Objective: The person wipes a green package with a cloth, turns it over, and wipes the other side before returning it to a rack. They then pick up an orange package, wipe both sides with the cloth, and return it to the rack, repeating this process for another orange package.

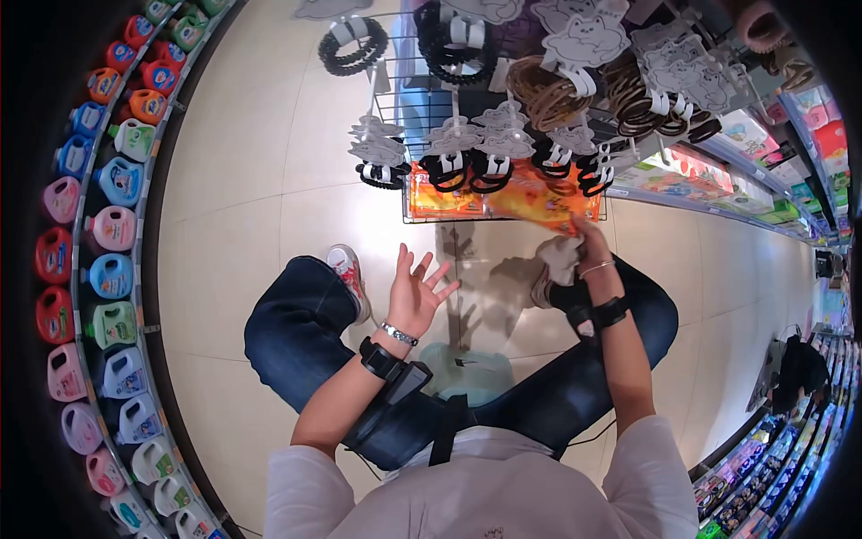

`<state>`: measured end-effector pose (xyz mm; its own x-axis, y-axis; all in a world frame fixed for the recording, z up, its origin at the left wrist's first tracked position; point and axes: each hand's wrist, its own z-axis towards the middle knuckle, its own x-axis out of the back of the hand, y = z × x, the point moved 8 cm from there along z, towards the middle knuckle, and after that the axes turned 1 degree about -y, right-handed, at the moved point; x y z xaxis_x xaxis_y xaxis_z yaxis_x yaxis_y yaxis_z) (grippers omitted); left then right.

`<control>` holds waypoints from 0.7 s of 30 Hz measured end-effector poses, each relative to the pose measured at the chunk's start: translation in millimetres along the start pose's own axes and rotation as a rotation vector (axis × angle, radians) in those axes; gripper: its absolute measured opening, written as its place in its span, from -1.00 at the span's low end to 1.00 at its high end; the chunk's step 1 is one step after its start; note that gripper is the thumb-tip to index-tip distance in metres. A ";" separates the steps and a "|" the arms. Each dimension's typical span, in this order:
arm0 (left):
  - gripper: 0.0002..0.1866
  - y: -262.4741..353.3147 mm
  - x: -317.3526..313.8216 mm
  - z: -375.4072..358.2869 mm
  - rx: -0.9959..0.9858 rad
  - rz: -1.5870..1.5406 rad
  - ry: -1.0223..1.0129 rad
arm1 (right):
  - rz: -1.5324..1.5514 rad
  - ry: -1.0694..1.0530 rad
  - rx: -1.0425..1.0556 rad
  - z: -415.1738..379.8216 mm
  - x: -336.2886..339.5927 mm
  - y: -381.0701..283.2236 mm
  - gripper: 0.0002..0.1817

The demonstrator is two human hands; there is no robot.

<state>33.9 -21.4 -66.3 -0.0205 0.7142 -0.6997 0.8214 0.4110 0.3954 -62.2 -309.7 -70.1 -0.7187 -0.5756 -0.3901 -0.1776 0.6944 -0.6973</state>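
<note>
My left hand [417, 292] is raised over the floor between my knees, palm up, its fingers spread and holding nothing. Bunched in my right hand [594, 248] is a crumpled grey cloth [560, 259]. The fingertips of that hand meet the right corner of an orange packet [539, 202], which lies tilted at the front of the bottom wire basket and looks smeared by motion. Whether the fingers pinch the packet is hard to see. More orange packets [440, 199] lie to its left, partly hidden by hanging hair ties [492, 171].
Above the basket, a wire rack [401, 99] carries several rows of hair ties on cards. Detergent bottles [112, 229] line a shelf on the left. Shelves of packaged goods [691, 171] run along the right. A pale teal stool [462, 366] is beneath me on the tiled floor [233, 225].
</note>
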 end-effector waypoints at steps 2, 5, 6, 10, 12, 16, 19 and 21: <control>-0.32 0.2 0.2 -0.3 0.013 -0.029 -0.002 | -0.027 0.053 0.037 21.5 29.4 -15.7 -0.74; -0.39 2.5 -2.6 -1.4 -0.009 -0.063 -0.026 | -0.416 0.260 0.251 58.1 73.6 -59.1 -0.65; -0.39 2.8 -2.1 -1.5 -0.012 -0.064 -0.028 | -0.416 0.257 0.253 78.0 90.9 -66.9 -0.65; -0.42 4.5 -1.7 -1.1 -0.034 -0.079 -0.041 | -1.443 0.548 0.459 81.3 88.3 -108.8 -0.54; -0.41 6.2 -1.9 -0.1 -0.045 -0.085 -0.045 | -1.753 0.723 0.195 55.7 68.4 -112.5 -0.50; -0.39 8.3 -2.5 -1.1 -0.061 -0.099 -0.062 | -1.893 0.794 0.198 43.3 55.4 -114.0 -0.49; -0.38 7.8 -1.0 -1.8 -0.058 -0.085 -0.057 | -1.966 0.807 0.380 28.4 40.5 -122.5 -0.49; -0.38 7.8 -0.5 -1.4 -0.058 -0.087 -0.051 | -1.969 0.797 0.339 13.1 18.0 -115.8 -0.54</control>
<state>39.6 -17.7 -62.0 -0.0598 0.6450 -0.7619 0.7835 0.5032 0.3645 -45.8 -406.2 -4.3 0.1277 0.0548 0.9903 -0.8199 -0.5560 0.1365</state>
